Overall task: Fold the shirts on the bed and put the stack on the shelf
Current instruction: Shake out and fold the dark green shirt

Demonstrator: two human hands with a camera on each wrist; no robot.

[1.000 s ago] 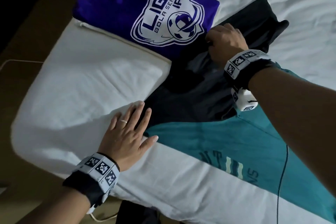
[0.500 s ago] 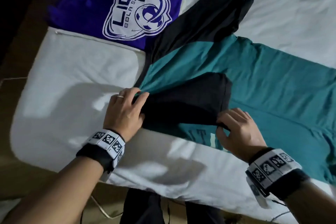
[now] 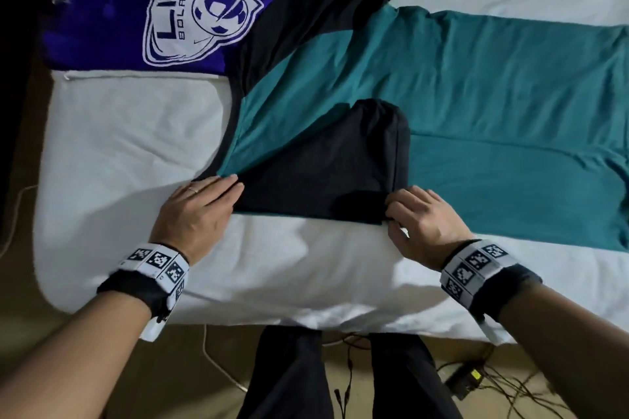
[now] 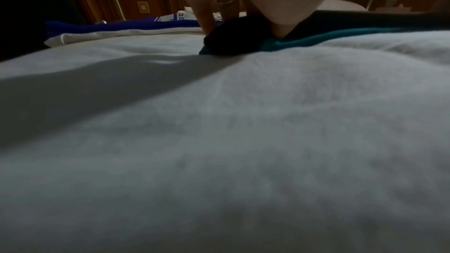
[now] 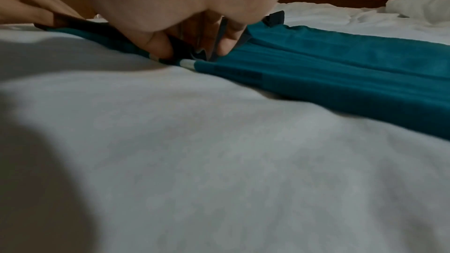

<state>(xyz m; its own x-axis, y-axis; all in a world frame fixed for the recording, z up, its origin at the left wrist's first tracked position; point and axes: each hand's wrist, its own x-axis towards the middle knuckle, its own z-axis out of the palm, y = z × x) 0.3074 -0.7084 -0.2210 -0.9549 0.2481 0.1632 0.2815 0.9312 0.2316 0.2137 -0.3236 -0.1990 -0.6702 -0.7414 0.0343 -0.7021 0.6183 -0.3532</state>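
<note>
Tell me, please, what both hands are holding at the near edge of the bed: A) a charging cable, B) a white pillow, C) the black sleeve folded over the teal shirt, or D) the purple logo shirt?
C: the left hand and the right hand each grip a near corner of the black sleeve, which lies folded over the teal shirt.

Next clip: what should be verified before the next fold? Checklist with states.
1. Left hand holds black flap at its left corner: ok.
2. Right hand pinches its right corner: ok.
3. Flap lies flat on teal shirt: ok.
4. Teal shirt fully folded: not ok, it spreads rightward.
5. Purple shirt folded, out of the way: ok.
6. Shelf free: cannot tell, not in view.
</note>
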